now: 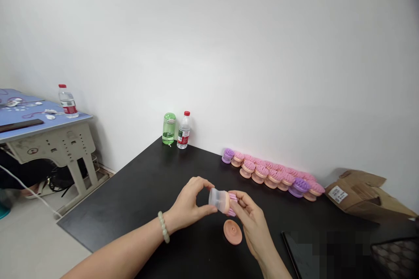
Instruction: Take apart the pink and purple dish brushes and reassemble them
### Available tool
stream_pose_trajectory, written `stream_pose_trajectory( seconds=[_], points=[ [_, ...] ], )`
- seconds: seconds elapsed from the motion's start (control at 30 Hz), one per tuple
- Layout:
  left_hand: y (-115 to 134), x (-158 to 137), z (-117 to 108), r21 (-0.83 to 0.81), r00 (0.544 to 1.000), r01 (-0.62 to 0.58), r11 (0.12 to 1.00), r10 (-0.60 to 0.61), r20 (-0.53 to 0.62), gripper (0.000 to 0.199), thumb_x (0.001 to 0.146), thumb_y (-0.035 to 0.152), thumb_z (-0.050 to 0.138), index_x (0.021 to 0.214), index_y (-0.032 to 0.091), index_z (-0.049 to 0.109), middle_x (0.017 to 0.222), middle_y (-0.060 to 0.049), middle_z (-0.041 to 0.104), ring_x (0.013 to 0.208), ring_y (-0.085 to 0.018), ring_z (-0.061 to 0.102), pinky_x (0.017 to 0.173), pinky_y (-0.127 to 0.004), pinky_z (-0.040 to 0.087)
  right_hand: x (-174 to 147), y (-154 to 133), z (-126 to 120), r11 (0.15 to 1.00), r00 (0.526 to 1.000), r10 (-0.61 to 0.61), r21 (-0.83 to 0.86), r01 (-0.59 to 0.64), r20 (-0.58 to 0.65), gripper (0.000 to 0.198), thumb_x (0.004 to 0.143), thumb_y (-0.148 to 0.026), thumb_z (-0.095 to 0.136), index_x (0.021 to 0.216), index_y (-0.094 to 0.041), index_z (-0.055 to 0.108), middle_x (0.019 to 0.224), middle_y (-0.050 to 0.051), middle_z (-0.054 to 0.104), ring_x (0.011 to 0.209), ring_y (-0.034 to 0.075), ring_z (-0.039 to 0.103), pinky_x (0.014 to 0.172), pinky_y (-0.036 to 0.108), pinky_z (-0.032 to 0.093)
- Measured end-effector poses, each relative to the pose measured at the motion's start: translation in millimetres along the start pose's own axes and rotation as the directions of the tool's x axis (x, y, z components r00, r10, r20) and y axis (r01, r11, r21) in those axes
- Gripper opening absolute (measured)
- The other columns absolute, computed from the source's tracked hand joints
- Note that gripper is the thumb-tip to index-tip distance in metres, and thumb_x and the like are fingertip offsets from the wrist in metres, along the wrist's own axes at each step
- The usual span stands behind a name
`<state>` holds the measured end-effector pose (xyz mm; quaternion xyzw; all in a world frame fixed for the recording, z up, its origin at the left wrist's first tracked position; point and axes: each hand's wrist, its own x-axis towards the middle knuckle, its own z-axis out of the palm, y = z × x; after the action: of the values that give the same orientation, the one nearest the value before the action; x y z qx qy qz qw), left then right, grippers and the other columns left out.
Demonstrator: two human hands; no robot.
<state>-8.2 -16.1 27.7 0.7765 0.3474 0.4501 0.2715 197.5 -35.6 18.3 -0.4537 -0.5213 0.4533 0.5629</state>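
Observation:
Above the black table, both hands hold a small scrub brush (223,202) with a translucent cup-shaped body and pink bristles. My left hand (194,202) pinches the rim of the clear end between thumb and fingers. At the bristle end, my right hand (249,216) is closed around the pink bristles and the peach ring. The brush lies tilted almost sideways between them. Just below it, a round peach-coloured lid (232,232) rests on the table, with a small raised knob or hole at its centre.
Rows of pink and purple brushes (273,174) stand along the wall. A green bottle (169,129) and a red-capped water bottle (183,130) stand at the far corner. On the right lie a brown paper bag (363,194) and a dark flat device (303,253). A blue-topped table (49,120) stands at left.

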Motion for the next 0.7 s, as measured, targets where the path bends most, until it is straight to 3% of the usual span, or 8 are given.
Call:
stream_pose_trajectory(
  seconds=[0.1,0.2,0.27,0.33,0.43,0.57,0.7],
  points=[
    [-0.6,-1.8,1.0,0.094,0.985,-0.174,0.980,0.175,-0.001,0.032,0.080,0.018,0.073,0.110,0.024,0.063,0.117,-0.010,0.064,0.125,-0.032,0.050,0.103,-0.045,0.041,0.2,1.1,0.3,1.000,1.000,0.006,-0.002,-0.006,0.000,0.044,0.071,-0.056,0.080,0.092,-0.019,0.071,0.087,0.008,0.071,0.079,0.023,0.064,0.066,0.030,0.054],
    [0.0,-4.3,1.7,0.194,0.960,-0.276,0.941,0.280,0.003,0.043,0.080,0.023,0.075,0.121,0.024,0.060,0.127,-0.013,0.060,0.134,-0.036,0.042,0.110,-0.051,0.034,0.2,2.9,1.0,0.999,1.000,-0.009,-0.034,0.009,-0.011,0.043,0.073,-0.057,0.079,0.091,-0.019,0.071,0.086,0.008,0.071,0.079,0.022,0.064,0.067,0.030,0.054],
    [0.3,-4.5,1.7,0.232,0.960,-0.274,0.933,0.280,0.004,0.057,0.077,0.037,0.080,0.127,0.023,0.058,0.128,-0.015,0.060,0.134,-0.039,0.042,0.110,-0.053,0.033,0.1,4.8,1.7,0.998,1.000,-0.019,-0.061,0.019,-0.008,0.042,0.073,-0.056,0.078,0.091,-0.019,0.070,0.086,0.007,0.071,0.080,0.023,0.065,0.068,0.031,0.055],
    [-0.8,-3.4,2.1,0.266,0.963,-0.264,0.927,0.268,0.019,0.052,0.077,0.043,0.080,0.121,0.023,0.061,0.118,-0.013,0.066,0.129,-0.039,0.048,0.109,-0.053,0.034,-0.2,7.0,2.3,0.997,1.000,-0.023,-0.077,0.024,0.016,0.040,0.075,-0.055,0.078,0.092,-0.019,0.070,0.087,0.007,0.071,0.080,0.023,0.066,0.068,0.031,0.056],
    [-5.5,-1.4,5.3,0.301,0.957,-0.285,0.910,0.288,0.035,0.033,0.079,0.037,0.078,0.105,0.023,0.065,0.098,-0.009,0.070,0.116,-0.034,0.057,0.102,-0.049,0.042,-0.4,11.1,2.5,0.995,0.999,-0.016,-0.093,0.021,0.046,0.041,0.074,-0.054,0.078,0.093,-0.019,0.069,0.088,0.008,0.072,0.080,0.024,0.069,0.069,0.033,0.057],
    [-8.6,-2.7,12.3,0.364,0.922,-0.371,0.854,0.386,0.034,0.019,0.083,0.026,0.071,0.098,0.019,0.061,0.093,-0.008,0.068,0.103,-0.029,0.060,0.091,-0.044,0.049,0.3,18.0,2.0,0.990,0.998,0.024,-0.142,-0.016,0.052,0.046,0.071,-0.055,0.079,0.094,-0.018,0.065,0.087,0.008,0.073,0.082,0.025,0.071,0.072,0.035,0.059],
    [0.0,-4.1,12.0,0.442,0.962,-0.269,0.856,0.259,0.084,0.037,0.080,0.020,0.070,0.115,0.017,0.059,0.101,-0.011,0.069,0.100,-0.030,0.058,0.085,-0.046,0.047,2.5,22.4,1.5,0.983,0.994,0.040,-0.184,-0.021,0.097,0.050,0.069,-0.054,0.079,0.101,-0.019,0.062,0.093,0.009,0.074,0.088,0.026,0.072,0.079,0.036,0.059]
  ],
)
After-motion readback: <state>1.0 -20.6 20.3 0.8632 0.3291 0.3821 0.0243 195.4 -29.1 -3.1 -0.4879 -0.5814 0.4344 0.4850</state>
